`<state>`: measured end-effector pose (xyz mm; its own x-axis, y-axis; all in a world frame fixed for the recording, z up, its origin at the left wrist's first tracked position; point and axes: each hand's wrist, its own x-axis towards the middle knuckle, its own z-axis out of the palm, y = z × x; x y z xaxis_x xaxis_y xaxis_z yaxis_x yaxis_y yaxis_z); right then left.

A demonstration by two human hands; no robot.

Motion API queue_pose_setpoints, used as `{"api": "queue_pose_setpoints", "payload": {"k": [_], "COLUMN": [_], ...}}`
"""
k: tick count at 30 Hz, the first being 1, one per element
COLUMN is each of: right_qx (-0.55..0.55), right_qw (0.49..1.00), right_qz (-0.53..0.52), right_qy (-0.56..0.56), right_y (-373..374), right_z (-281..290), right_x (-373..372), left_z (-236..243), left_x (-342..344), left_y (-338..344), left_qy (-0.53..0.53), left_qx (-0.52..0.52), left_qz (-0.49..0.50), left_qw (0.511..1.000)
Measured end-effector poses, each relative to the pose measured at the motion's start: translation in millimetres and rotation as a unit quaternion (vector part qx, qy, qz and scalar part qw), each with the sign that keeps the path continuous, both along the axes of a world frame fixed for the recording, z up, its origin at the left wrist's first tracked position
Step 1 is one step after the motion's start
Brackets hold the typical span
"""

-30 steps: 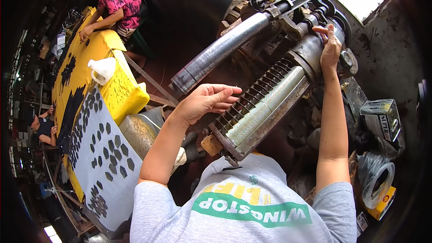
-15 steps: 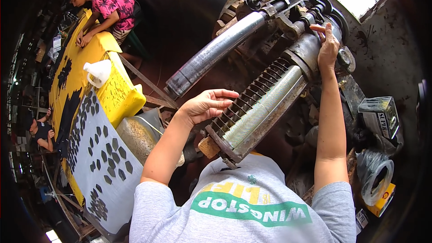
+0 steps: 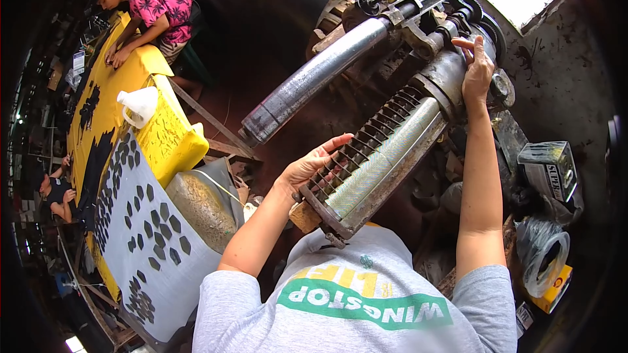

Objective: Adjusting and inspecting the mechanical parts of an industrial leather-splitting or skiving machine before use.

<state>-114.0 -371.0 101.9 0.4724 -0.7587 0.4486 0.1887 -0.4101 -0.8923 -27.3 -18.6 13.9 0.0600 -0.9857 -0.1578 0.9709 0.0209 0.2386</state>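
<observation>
Nearest, a grey shirt (image 3: 366,343) just below the machine (image 3: 399,185). Beyond that, at the machine's near end, a wooden block (image 3: 305,216). Slightly farther, left hand (image 3: 310,168) at the left side of the thin bars (image 3: 376,133), close to their near end: fingers apart, some partly behind the bars, nothing seen held; contact with a bar impossible to confirm. To the right of the bars, a pale panel (image 3: 373,163). Farther and right, right hand (image 3: 478,78) just beside the round housing (image 3: 445,70), fingers loosely extended, underside hidden; cannot tell whether closed on anything. Bars and panel thus between both hands.

Apparently mid-work: hands already placed at the machine, no separate finished piece seen there. How much left, impossible to tell. Off to the left, dark flat pieces (image 3: 159,239) already spread over a grey sheet (image 3: 173,281). Farther, a metal roller (image 3: 320,82), apart from both hands; far left, a co-worker (image 3: 160,6) at a yellow cover (image 3: 170,140).
</observation>
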Motion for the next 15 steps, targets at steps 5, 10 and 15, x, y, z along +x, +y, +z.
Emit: {"api": "queue_pose_setpoints", "payload": {"k": [5,10,15], "right_qx": [-0.004,-0.014,-0.014], "right_qw": [1.000,1.000,1.000], "right_qz": [-0.003,-0.010,-0.015], "right_qy": [-0.002,0.013,0.017], "right_y": [1.2,3.4,1.2], "right_z": [1.0,2.6,1.6], "right_x": [0.5,0.2,-0.1], "left_z": [-8.1,17.1,22.4], "left_x": [3.0,13.0,18.7], "left_y": [4.4,7.0,7.8], "left_qy": [-0.023,-0.224,-0.288], "left_qx": [-0.012,0.050,0.052], "left_qz": [0.025,0.038,0.037], "left_qw": [0.999,0.973,0.956]}}
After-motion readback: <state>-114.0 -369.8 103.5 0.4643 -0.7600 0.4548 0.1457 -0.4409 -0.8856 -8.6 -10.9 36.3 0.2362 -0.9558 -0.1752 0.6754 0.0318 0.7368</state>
